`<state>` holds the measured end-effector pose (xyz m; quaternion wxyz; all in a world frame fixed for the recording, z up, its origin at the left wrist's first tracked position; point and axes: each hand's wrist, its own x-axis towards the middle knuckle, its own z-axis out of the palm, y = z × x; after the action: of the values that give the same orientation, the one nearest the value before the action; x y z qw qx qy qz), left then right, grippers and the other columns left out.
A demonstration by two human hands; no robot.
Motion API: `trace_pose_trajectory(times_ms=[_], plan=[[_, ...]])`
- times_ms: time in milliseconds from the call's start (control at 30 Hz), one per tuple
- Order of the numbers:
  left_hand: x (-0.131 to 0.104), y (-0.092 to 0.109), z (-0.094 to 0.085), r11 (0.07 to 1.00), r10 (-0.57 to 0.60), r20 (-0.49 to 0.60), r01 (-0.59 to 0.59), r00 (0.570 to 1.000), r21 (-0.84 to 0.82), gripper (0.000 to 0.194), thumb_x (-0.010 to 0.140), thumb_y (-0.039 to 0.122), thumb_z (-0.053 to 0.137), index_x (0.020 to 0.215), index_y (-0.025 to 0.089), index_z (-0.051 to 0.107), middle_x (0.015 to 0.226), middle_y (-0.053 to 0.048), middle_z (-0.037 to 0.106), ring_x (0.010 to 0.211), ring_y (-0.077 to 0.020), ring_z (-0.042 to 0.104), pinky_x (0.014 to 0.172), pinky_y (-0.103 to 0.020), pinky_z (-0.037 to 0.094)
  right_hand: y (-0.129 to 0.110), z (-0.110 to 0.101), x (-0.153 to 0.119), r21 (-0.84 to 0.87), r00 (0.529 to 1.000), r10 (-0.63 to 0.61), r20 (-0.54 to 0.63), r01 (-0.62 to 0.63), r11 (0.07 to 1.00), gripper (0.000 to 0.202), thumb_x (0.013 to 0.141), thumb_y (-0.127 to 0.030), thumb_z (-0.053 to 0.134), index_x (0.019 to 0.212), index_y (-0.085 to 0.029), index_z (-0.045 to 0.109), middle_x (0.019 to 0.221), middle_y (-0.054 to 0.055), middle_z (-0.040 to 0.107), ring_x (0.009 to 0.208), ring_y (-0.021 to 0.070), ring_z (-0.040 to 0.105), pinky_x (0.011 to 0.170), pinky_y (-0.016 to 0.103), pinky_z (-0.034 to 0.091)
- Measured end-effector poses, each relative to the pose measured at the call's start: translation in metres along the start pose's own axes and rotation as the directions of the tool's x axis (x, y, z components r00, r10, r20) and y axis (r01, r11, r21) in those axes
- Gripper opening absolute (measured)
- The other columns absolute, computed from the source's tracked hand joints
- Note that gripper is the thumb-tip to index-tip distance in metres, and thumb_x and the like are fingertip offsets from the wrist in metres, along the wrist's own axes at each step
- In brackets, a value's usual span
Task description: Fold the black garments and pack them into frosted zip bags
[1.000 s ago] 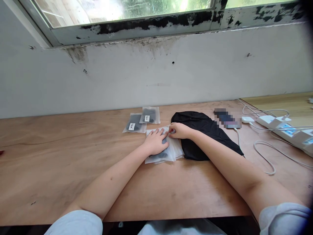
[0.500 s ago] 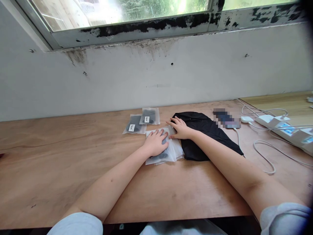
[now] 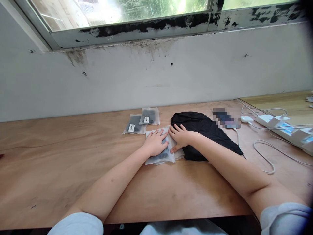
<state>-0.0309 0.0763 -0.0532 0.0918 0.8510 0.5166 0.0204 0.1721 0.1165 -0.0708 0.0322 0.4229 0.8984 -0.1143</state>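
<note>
My left hand (image 3: 156,143) lies flat with its fingers spread on a frosted zip bag (image 3: 161,158) that has something dark inside. Beneath that bag the edge of another frosted bag (image 3: 180,153) shows. My right hand (image 3: 181,137) is also open, its fingertips and thumb resting on the right side of the bags. A black cloth (image 3: 199,122) spreads out under and beyond my right hand and forearm. Just behind my left hand are two more frosted bags with dark contents and white barcode labels, a left one (image 3: 137,122) and a right one (image 3: 153,116), which overlap.
To the right lies a phone (image 3: 225,118), partly blurred out, with a white cable. A white charger (image 3: 245,119) sits near it, and a power strip (image 3: 288,129) with plugs stands at the far right. Behind the wooden table (image 3: 61,156) rises a wall (image 3: 117,81) under a window.
My right hand has moved down and slightly left, from the edge of the black cloth onto the right side of the bags. My left hand has stayed in place.
</note>
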Motion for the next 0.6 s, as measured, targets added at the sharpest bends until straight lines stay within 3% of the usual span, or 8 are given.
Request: trace_pose_trajectory(times_ms=[200, 500, 600], plan=[[0.0, -0.001, 0.001, 0.999, -0.008, 0.028, 0.007, 1.0, 0.031, 0.063, 0.097, 0.053, 0.036, 0.154, 0.027, 0.039, 0.165, -0.006, 0.026, 0.153, -0.03, 0.023, 0.123, -0.051, 0.018, -0.014, 0.0, -0.006, -0.057, 0.994, -0.016, 0.108, 0.022, 0.998, 0.132, 0.062, -0.078, 0.07, 0.16, -0.006, 0.02, 0.164, 0.027, 0.014, 0.15, 0.0483, 0.009, 0.118, 0.064, 0.015], [0.001, -0.005, 0.007, 1.0, 0.021, -0.037, -0.02, 0.999, 0.011, 0.059, 0.097, 0.05, 0.039, 0.15, 0.026, 0.044, 0.163, -0.006, 0.031, 0.151, -0.0309, 0.027, 0.122, -0.052, 0.021, -0.012, 0.004, -0.005, -0.038, 0.993, -0.033, 0.116, 0.037, 0.999, 0.133, 0.062, -0.075, 0.073, 0.161, -0.007, 0.015, 0.164, 0.027, 0.012, 0.15, 0.0495, 0.005, 0.117, 0.068, 0.004], [0.001, -0.008, 0.009, 1.0, 0.016, -0.095, -0.017, 0.995, -0.016, 0.056, 0.096, 0.049, 0.044, 0.143, 0.02, 0.051, 0.16, -0.01, 0.038, 0.149, -0.0309, 0.032, 0.12, -0.05, 0.026, -0.014, -0.001, -0.007, -0.072, 0.988, -0.036, 0.15, 0.047, 0.996, 0.136, 0.059, -0.074, 0.076, 0.16, -0.006, 0.016, 0.164, 0.029, 0.011, 0.151, 0.0495, 0.003, 0.117, 0.069, 0.002]])
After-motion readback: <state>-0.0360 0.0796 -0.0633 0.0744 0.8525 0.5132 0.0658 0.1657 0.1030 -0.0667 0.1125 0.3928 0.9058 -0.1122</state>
